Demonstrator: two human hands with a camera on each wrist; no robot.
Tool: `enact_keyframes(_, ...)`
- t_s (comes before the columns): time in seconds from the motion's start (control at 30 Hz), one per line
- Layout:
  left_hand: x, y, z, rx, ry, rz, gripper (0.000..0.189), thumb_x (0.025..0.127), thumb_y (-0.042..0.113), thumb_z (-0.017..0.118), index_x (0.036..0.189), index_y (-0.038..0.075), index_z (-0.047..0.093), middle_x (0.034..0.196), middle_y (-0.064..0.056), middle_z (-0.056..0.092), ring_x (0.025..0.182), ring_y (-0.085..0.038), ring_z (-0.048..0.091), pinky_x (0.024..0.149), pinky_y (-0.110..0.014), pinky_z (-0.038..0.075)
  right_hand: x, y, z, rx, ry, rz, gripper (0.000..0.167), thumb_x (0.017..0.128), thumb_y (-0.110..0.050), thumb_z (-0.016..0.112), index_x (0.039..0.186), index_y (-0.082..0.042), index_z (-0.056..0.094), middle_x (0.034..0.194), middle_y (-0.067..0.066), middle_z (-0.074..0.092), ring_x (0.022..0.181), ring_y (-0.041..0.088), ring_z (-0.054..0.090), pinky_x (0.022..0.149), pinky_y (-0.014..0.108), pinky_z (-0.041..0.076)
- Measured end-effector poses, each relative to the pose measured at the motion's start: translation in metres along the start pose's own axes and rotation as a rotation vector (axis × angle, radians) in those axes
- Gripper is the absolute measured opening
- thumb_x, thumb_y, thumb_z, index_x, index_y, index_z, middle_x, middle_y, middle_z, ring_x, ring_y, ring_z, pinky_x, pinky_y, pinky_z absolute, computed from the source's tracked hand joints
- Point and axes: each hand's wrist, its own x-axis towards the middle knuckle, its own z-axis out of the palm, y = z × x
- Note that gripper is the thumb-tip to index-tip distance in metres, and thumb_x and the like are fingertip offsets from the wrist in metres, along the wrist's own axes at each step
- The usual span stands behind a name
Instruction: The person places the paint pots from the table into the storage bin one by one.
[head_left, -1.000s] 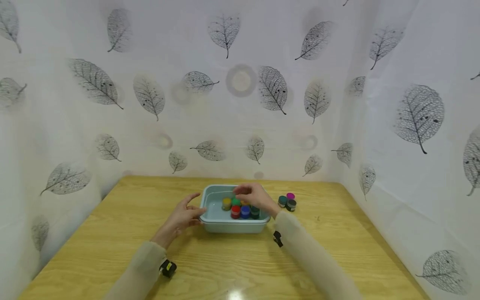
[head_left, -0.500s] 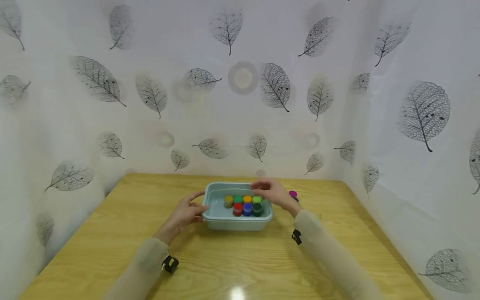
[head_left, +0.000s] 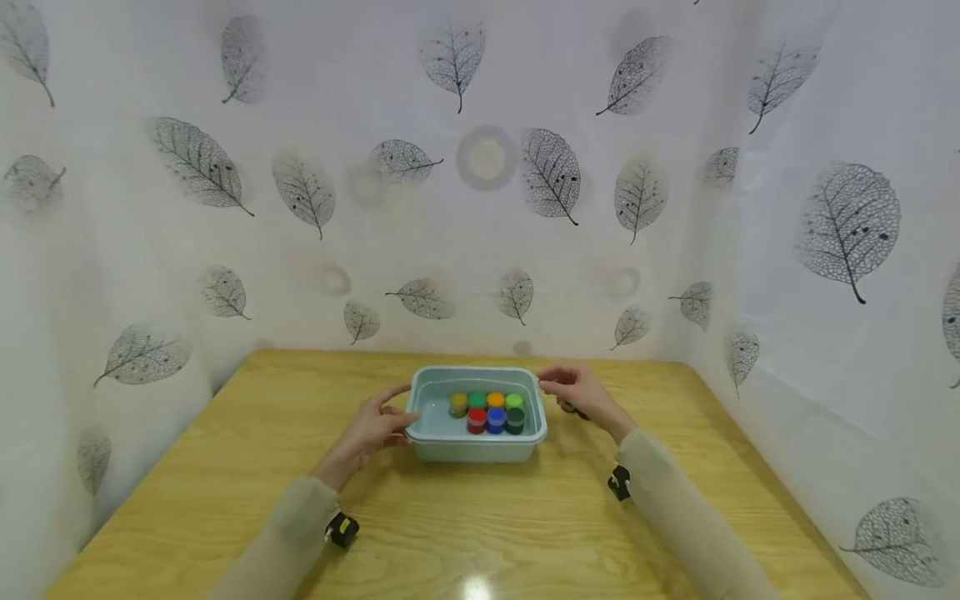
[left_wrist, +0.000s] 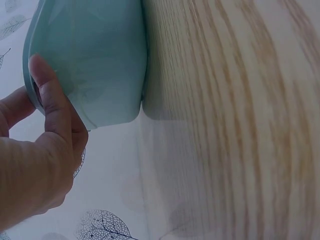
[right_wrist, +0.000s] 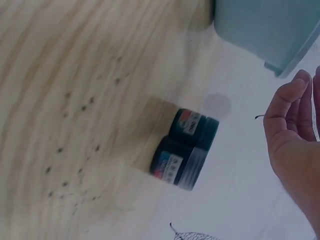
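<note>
A pale blue-green plastic basin (head_left: 472,451) stands on the table, with several small paint jars on its right side. A red jar (head_left: 477,420), blue jar (head_left: 496,420) and dark green jar (head_left: 515,420) form the front row. Behind sit yellow, green, orange and light green jars (head_left: 513,402). My left hand (head_left: 372,429) pinches the basin's left rim between thumb and fingers. Just off the right rim hovers my right hand (head_left: 588,398), fingers loosely bent, with nothing visible in them. Beneath it, a teal jar (right_wrist: 192,125) and a black jar (right_wrist: 175,162) stand on the table.
The wooden table (head_left: 472,517) reaches a leaf-patterned white curtain (head_left: 420,233) at the back and both sides. Small dark specks (right_wrist: 84,108) mark the tabletop near the two loose jars.
My right hand has moved right, from over the jars in the basin to beyond its right rim. The light green jar is uncovered; the magenta lid is now out of sight. My left hand stays put.
</note>
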Motion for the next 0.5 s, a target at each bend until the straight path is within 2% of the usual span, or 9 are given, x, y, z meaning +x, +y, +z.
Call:
enact_keyframes(0.1, 0.001, 0.001, 0.001, 0.000, 0.008, -0.001, 0.066, 0.093, 0.006, 0.066, 0.151, 0.012, 0.036, 0.094, -0.012, 0.062, 0.069, -0.014, 0.063, 0.065, -0.031, 0.060, -0.001, 0.008, -0.007, -0.012, 0.006, 0.036, 0.039, 0.093, -0.026, 0.068, 0.123, 0.000, 0.064, 0.113, 0.022, 0.067, 0.081, 0.020, 0.060, 0.068, 0.037, 0.053)
enact_keyframes(0.3, 0.003, 0.000, -0.001, 0.010, 0.013, 0.000, 0.066, 0.093, 0.006, 0.066, 0.151, 0.011, 0.036, 0.097, -0.015, 0.062, 0.071, -0.016, 0.064, 0.065, -0.031, 0.060, -0.005, 0.019, -0.021, -0.074, 0.029, 0.090, 0.037, 0.095, -0.029, 0.066, 0.124, -0.006, 0.064, 0.127, 0.022, 0.062, 0.110, 0.031, 0.062, 0.083, 0.037, 0.055)
enact_keyframes(0.4, 0.004, -0.002, -0.001, 0.011, 0.018, -0.004, 0.066, 0.093, 0.006, 0.066, 0.151, 0.011, 0.036, 0.100, -0.018, 0.062, 0.071, -0.016, 0.064, 0.065, -0.031, 0.060, -0.009, 0.021, -0.027, -0.076, 0.042, 0.108, 0.038, 0.095, -0.030, 0.066, 0.126, -0.008, 0.064, 0.130, 0.022, 0.061, 0.113, 0.031, 0.062, 0.084, 0.037, 0.055)
enact_keyframes(0.5, 0.006, -0.003, 0.000, 0.006, 0.027, -0.014, 0.066, 0.092, 0.005, 0.066, 0.150, 0.012, 0.037, 0.102, -0.020, 0.063, 0.071, -0.017, 0.065, 0.065, -0.031, 0.060, -0.013, 0.025, -0.034, -0.080, 0.047, 0.091, 0.040, 0.096, -0.028, 0.065, 0.128, -0.005, 0.062, 0.132, 0.024, 0.059, 0.112, 0.029, 0.062, 0.087, 0.040, 0.056)
